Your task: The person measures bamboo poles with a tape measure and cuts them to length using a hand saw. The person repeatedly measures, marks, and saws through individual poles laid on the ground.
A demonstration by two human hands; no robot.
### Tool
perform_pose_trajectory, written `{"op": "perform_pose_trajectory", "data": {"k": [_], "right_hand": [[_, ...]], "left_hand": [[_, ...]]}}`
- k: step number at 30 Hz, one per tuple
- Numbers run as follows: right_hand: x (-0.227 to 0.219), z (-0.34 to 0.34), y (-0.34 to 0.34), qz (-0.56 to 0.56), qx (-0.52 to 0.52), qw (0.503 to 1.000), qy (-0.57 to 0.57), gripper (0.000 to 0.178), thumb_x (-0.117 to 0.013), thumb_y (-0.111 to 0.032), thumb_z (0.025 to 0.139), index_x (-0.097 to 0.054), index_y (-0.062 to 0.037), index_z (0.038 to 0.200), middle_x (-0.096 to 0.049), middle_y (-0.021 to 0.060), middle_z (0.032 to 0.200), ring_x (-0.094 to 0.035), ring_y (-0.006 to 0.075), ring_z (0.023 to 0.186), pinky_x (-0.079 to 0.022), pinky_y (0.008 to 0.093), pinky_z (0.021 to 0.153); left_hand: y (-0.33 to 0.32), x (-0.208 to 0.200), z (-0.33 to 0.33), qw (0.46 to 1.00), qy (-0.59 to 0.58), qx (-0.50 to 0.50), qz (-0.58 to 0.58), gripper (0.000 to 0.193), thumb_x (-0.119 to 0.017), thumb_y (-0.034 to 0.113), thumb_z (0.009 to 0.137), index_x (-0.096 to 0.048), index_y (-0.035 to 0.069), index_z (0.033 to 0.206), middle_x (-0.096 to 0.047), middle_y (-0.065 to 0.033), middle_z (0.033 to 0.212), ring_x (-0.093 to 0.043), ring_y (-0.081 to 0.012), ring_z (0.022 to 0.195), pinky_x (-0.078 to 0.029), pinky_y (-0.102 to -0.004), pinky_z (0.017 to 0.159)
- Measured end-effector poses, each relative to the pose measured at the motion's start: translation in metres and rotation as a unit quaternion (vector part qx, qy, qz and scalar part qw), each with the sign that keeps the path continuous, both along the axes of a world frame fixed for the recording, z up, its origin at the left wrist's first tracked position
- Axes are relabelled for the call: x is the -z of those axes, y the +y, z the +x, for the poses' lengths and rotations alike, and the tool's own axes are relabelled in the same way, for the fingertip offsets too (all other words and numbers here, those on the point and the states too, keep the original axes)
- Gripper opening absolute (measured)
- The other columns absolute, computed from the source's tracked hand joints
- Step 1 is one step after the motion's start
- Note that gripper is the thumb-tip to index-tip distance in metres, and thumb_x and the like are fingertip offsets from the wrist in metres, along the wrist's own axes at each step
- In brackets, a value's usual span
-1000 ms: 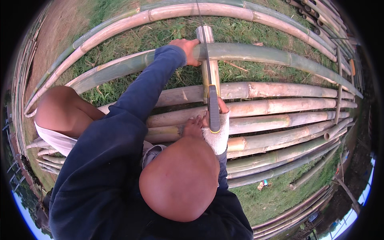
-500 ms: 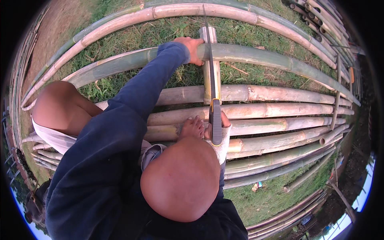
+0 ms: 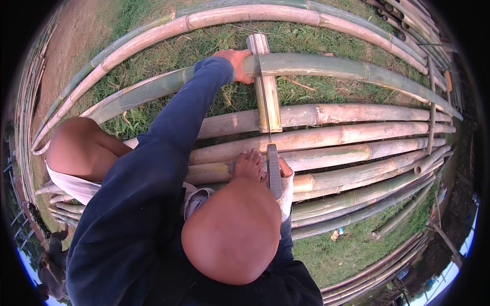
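A green bamboo pole (image 3: pixel 316 65) runs across in front of me, resting on a short split bamboo piece (image 3: pixel 269 109). My left hand (image 3: pixel 236 64) is wrapped over the pole, just left of a saw (image 3: pixel 274 171). The saw's thin blade stands across the pole beside my fingers; how deep it sits there I cannot tell. Its grey and yellow handle points toward me. My right hand (image 3: pixel 286 169) is closed round that handle, mostly hidden behind it and my knee. My bare foot (image 3: pixel 248 166) presses on the poles beneath.
Several pale bamboo poles (image 3: pixel 347 133) lie side by side under and right of my foot. Two long poles (image 3: pixel 250 14) curve across beyond the work. More poles (image 3: pixel 413 25) are stacked at the far right. Grass (image 3: pixel 326 260) shows between them. A person (image 3: pixel 53 265) is at the lower left.
The saw has been drawn back toward me, its handle now nearer my knee. My left hand stays on the pole. The whole view has shifted slightly.
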State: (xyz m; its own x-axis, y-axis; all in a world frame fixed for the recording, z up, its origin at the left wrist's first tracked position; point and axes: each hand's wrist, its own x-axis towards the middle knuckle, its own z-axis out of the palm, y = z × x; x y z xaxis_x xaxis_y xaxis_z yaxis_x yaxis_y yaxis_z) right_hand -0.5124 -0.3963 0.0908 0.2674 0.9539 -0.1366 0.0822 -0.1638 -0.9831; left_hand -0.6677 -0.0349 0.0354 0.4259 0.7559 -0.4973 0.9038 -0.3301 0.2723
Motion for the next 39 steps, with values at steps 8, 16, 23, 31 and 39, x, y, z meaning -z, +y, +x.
{"op": "perform_pose_trajectory", "data": {"k": [8, 16, 23, 31, 39], "right_hand": [[0.023, -0.002, 0.021, -0.008, -0.003, 0.997, 0.081, 0.057, -0.066, 0.006, 0.094, -0.053, -0.0009, 0.150, -0.068, 0.0062, 0.108, -0.065, 0.0129, 0.096, -0.055, 0.0284, 0.088], [-0.005, 0.003, 0.034, -0.017, -0.028, 0.999, 0.022, 0.051, -0.063, -0.002, 0.099, -0.055, 0.0000, 0.149, -0.067, 0.0085, 0.119, -0.063, 0.0120, 0.097, -0.053, 0.0287, 0.089], [0.068, 0.006, 0.033, -0.066, 0.055, 0.972, 0.220, 0.051, -0.070, -0.001, 0.097, -0.056, -0.0005, 0.145, -0.067, 0.0041, 0.110, -0.066, 0.0120, 0.094, -0.056, 0.0265, 0.085], [0.008, 0.012, -0.005, -0.113, -0.054, 0.985, 0.119, 0.044, -0.071, -0.006, 0.098, -0.062, -0.0006, 0.140, -0.072, 0.0072, 0.115, -0.068, 0.0145, 0.103, -0.056, 0.0306, 0.090], [0.079, 0.002, 0.011, -0.044, 0.011, 0.992, 0.118, 0.057, -0.072, 0.004, 0.091, -0.052, -0.0031, 0.145, -0.070, 0.0101, 0.111, -0.068, 0.0140, 0.098, -0.056, 0.0288, 0.086]], "left_hand": [[0.004, -0.007, -0.002, 1.000, -0.023, 0.005, -0.003, 0.106, -0.088, 0.064, 0.068, -0.055, 0.016, 0.155, -0.075, -0.0198, 0.129, -0.073, -0.0386, 0.117, -0.056, -0.0468, 0.106], [0.001, -0.005, 0.001, 1.000, -0.025, -0.002, -0.014, 0.102, -0.089, 0.061, 0.068, -0.056, 0.018, 0.154, -0.074, -0.0191, 0.131, -0.071, -0.0378, 0.122, -0.053, -0.0477, 0.110], [-0.004, -0.009, 0.004, 1.000, -0.023, 0.000, -0.017, 0.100, -0.089, 0.062, 0.068, -0.057, 0.021, 0.154, -0.074, -0.0189, 0.132, -0.070, -0.0372, 0.125, -0.051, -0.0488, 0.111], [0.005, -0.008, -0.002, 0.999, -0.015, -0.012, -0.040, 0.105, -0.088, 0.063, 0.068, -0.053, 0.022, 0.158, -0.073, -0.0186, 0.133, -0.068, -0.0375, 0.127, -0.051, -0.0486, 0.112], [-0.002, -0.010, 0.001, 1.000, -0.006, 0.002, -0.018, 0.105, -0.088, 0.064, 0.067, -0.054, 0.022, 0.157, -0.073, -0.0188, 0.135, -0.069, -0.0381, 0.126, -0.051, -0.0475, 0.113]]}}
